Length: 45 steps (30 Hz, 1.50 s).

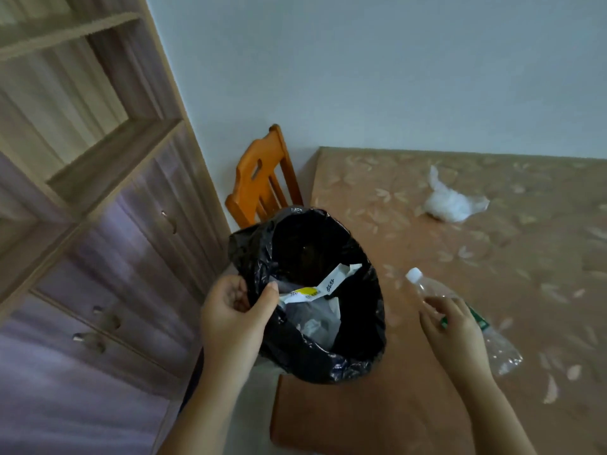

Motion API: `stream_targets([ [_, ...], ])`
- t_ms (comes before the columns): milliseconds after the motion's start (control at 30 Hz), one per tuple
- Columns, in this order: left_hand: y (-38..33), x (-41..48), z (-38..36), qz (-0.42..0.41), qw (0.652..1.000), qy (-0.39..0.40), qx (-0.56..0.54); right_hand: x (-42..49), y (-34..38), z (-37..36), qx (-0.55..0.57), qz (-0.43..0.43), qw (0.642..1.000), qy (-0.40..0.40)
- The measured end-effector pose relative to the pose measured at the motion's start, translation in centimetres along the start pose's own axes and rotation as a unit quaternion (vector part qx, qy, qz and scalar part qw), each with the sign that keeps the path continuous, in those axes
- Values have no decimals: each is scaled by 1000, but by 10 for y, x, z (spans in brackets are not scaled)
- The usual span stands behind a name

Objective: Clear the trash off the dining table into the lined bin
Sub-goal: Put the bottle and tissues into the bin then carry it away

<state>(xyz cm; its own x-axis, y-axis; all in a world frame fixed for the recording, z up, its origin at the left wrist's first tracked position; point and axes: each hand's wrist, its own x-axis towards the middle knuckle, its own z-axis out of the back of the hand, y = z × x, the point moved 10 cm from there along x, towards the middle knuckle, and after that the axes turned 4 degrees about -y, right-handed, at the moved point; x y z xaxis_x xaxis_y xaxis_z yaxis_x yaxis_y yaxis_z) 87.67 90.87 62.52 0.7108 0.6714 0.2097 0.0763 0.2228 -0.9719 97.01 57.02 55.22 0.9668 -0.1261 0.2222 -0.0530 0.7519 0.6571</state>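
The step in hand looks like picking up the plastic bottle point(460, 310) and dropping it into the bin point(345, 359). To do it well, grip the bottle around its middle, since thin crushed plastic gives under the fingers, and lift it capped end first over the liner's open mouth.

The right hand point(451, 326) lies on the bottle with fingers curled loosely over it, not clearly closed. The bottle rests on the bench point(410, 405), its white cap at eleven o'clock from that hand. The left hand point(235, 315) pinches the black liner's rim, holding it open; the bin sits at nine o'clock from the bottle. A crumpled white bag point(451, 203) waits at twelve o'clock, well apart.
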Motion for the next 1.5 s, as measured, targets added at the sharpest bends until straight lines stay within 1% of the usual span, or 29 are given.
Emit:
stream_targets([
  [100, 2, 12, -33, -4, 1000, 21, -18, 13, -40, 11, -9, -55, 998, -20],
  [267, 8, 22, -78, -2, 998, 52, -17, 23, -99, 30, -74, -123, 989, -46],
  [400, 5, 18, -113, -4, 995, 103, -10, 17, -135, 36, -69, -175, 982, -34],
  [500, -6, 16, -132, -11, 991, 131, -20, 8, -153, 33, -69, -221, 973, -10],
  [600, -12, 13, -146, -1, 987, 156, -26, -4, -163, 26, -60, -260, 964, 15],
  [733, -14, 14, -152, 4, 984, 177, -26, -19, -171, 16, -42, -288, 956, 17],
  [900, -5, 17, -145, 14, 983, 178, -37, -36, -172, 6, 9, -310, 950, -20],
  [1067, 0, 24, -130, 4, 984, 174, -40, -51, -164, 11, 66, -335, 935, -97],
  [1167, 0, 32, -123, 1, 984, 174, -43, -49, -146, 16, 111, -324, 929, -138],
  [1267, 8, 41, -116, 23, 986, 159, -49, -37, -114, 23, 175, -285, 929, -160],
  [1367, 10, 46, -115, 35, 986, 156, -51, -19, -75, 30, 248, -233, 930, -137],
  [1500, 10, 54, -113, 48, 987, 147, -49, -1, -30, 33, 337, -170, 923, -67],
])
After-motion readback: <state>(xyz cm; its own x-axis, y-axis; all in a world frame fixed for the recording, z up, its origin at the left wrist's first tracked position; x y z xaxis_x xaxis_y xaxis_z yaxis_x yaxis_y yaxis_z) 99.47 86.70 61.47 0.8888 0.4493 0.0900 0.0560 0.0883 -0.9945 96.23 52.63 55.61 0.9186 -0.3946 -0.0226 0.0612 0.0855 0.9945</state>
